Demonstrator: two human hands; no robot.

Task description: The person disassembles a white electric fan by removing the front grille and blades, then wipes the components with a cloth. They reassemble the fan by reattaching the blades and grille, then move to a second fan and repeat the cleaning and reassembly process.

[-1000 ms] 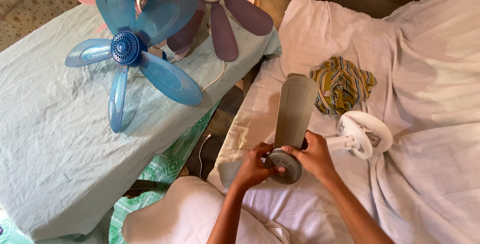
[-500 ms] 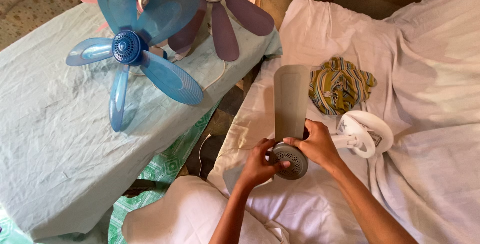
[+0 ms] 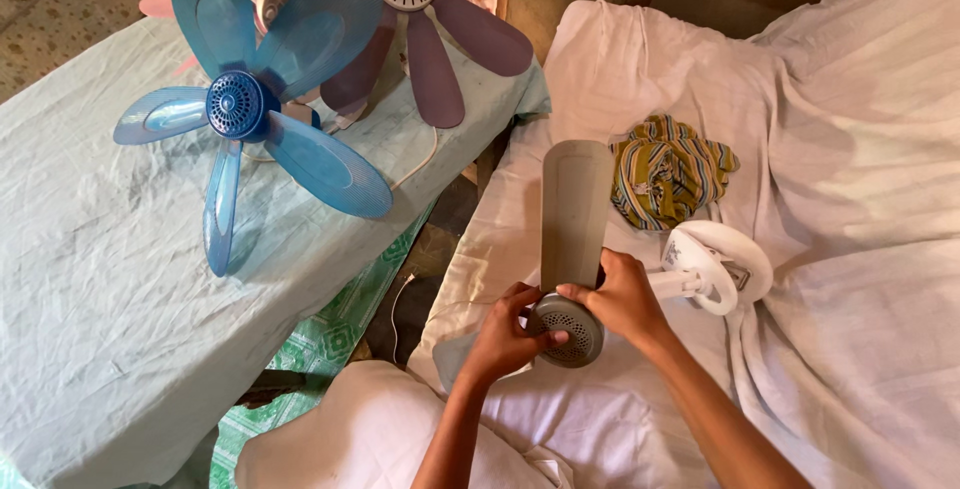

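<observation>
Gripping a grey fan hub (image 3: 566, 330) from both sides, the left hand (image 3: 505, 339) and right hand (image 3: 622, 299) clamp it over the white-sheeted bed (image 3: 850, 149), its grey blade (image 3: 575, 214) pointing away, beside a white fan motor (image 3: 715, 264).

Two bare forearms, no sleeves, left hand (image 3: 505, 339), right hand (image 3: 622, 299), no rings or watch visible
</observation>
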